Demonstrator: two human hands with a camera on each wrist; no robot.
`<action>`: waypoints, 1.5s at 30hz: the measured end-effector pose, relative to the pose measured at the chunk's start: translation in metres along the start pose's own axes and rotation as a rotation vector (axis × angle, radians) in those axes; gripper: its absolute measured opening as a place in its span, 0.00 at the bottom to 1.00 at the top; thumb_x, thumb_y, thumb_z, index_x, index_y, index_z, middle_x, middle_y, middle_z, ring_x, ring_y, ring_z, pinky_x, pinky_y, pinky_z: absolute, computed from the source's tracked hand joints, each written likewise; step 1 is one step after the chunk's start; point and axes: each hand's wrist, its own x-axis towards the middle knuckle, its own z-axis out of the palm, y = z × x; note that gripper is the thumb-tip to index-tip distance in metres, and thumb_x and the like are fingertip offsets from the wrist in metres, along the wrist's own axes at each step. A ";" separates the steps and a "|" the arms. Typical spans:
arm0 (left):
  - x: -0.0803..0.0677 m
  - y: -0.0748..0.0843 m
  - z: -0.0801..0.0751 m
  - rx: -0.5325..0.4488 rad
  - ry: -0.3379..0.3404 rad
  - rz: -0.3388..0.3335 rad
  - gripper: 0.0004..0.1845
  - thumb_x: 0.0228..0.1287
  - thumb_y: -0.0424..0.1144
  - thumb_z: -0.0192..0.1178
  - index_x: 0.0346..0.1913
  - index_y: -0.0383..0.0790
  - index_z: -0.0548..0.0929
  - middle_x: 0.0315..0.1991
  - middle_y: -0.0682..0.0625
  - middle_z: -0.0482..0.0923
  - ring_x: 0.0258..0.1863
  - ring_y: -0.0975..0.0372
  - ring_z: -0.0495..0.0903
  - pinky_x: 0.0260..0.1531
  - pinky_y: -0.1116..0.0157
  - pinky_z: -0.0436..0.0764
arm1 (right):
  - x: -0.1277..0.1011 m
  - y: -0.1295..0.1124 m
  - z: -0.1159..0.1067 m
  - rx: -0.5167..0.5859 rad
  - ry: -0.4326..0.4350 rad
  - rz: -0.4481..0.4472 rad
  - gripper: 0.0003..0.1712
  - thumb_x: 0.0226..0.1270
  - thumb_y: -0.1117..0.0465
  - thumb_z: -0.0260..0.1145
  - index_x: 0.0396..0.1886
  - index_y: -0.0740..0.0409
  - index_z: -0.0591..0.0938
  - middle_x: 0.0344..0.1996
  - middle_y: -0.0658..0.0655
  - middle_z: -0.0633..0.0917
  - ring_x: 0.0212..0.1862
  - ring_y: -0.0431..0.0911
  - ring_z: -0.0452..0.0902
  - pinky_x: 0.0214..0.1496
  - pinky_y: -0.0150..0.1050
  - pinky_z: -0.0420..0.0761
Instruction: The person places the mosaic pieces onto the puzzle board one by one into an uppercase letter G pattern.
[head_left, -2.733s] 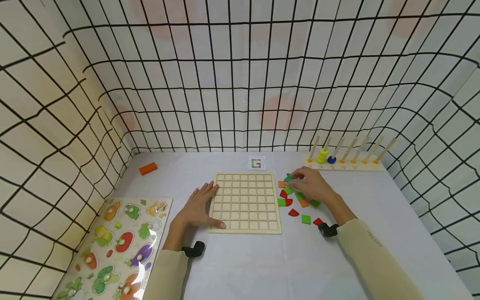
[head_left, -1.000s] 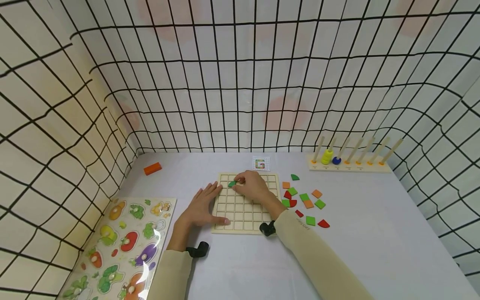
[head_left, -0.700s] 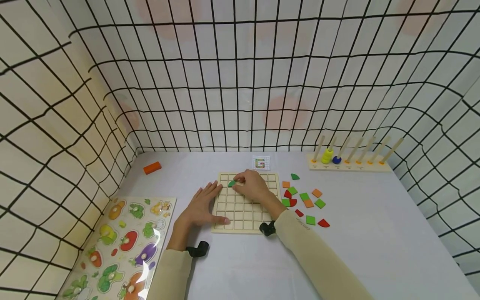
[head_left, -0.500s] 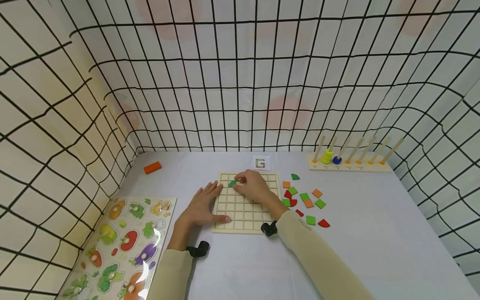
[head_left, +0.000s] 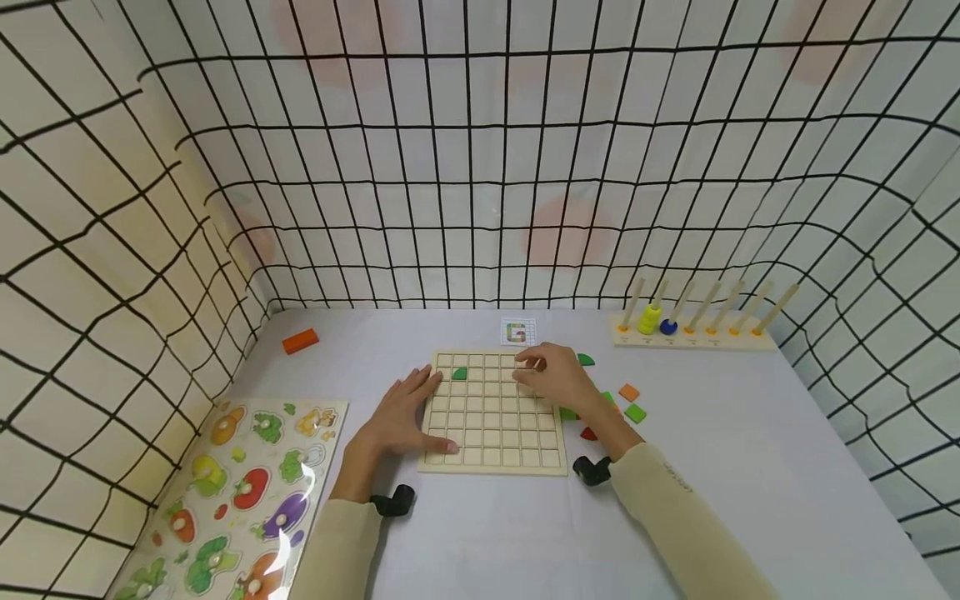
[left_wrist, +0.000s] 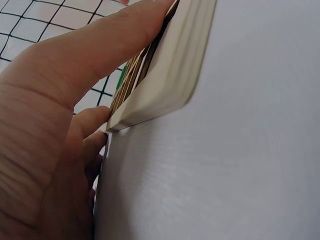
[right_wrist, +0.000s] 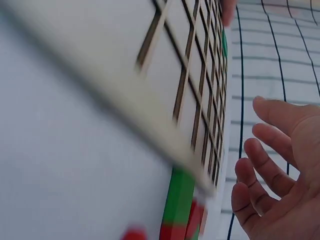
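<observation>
Along the left edge of the square pale wooden board with grid cells [head_left: 491, 429], the left hand [head_left: 400, 418] lies with fingers straight and spread, its thumb resting over the near left corner; it steadies nothing between the fingers, only touches this rim. Over the board's far right part hangs the right hand [head_left: 562, 379], fingers loosely bent, thumb well apart from them, and it has hold of nothing. One green quarter-circle piece [head_left: 460, 374] lies in a cell near the board's far left corner. To the right of the board, partly hidden by the right arm, are loose flat pieces, among them another green quarter-circle piece [head_left: 586, 360], an orange square piece [head_left: 629, 392] and a bright green square piece [head_left: 635, 413]. Just beyond the board's far edge is a small white card with a coloured pattern [head_left: 518, 332].
</observation>
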 end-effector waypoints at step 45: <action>0.000 0.001 0.002 0.004 0.007 0.026 0.68 0.32 0.79 0.65 0.78 0.53 0.50 0.79 0.50 0.44 0.79 0.54 0.42 0.76 0.48 0.43 | -0.118 0.112 -0.109 -0.200 -0.078 0.046 0.18 0.60 0.58 0.71 0.51 0.51 0.83 0.41 0.48 0.81 0.41 0.44 0.71 0.41 0.34 0.75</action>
